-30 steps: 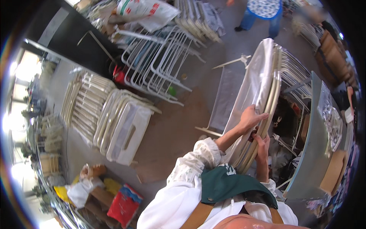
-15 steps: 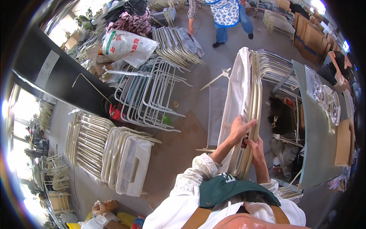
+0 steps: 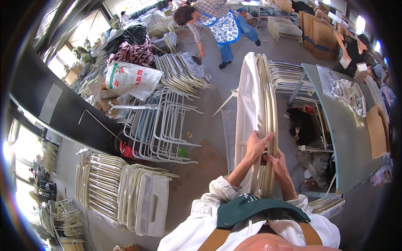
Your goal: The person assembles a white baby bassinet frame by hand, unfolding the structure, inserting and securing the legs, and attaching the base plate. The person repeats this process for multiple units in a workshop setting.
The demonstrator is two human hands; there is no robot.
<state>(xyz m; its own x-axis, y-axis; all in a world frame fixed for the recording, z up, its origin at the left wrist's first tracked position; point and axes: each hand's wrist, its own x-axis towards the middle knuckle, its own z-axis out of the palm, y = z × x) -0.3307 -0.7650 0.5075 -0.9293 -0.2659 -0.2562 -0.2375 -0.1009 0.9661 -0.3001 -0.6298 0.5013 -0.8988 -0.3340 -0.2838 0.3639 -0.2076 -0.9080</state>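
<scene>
An upright bundle of cream tubular metal frames (image 3: 269,98) stands in front of me, with white fabric (image 3: 248,102) stretched along its left side. My left hand (image 3: 257,147) is closed round the bundle, thumb across the tubes. A little lower, my right hand (image 3: 276,162) grips the tubes from the right side. Both hands are near the bundle's middle. Its lower end is partly hidden by the green collar at my chest. Behind it to the left, a grey fabric panel (image 3: 229,131) with a pale bar stands or lies close by.
At left are a row of cream frames (image 3: 106,180), white bent-tube racks (image 3: 167,125), a printed white sack (image 3: 132,79) and a red fire extinguisher (image 3: 126,150). A grey-green table (image 3: 335,121) stands at right. One person in a blue floral apron (image 3: 226,29) bends ahead; another is far right.
The bundle and both my hands appear slightly further left, still gripping. The aproned person has come further into view, leaning over the frames at the back left.
</scene>
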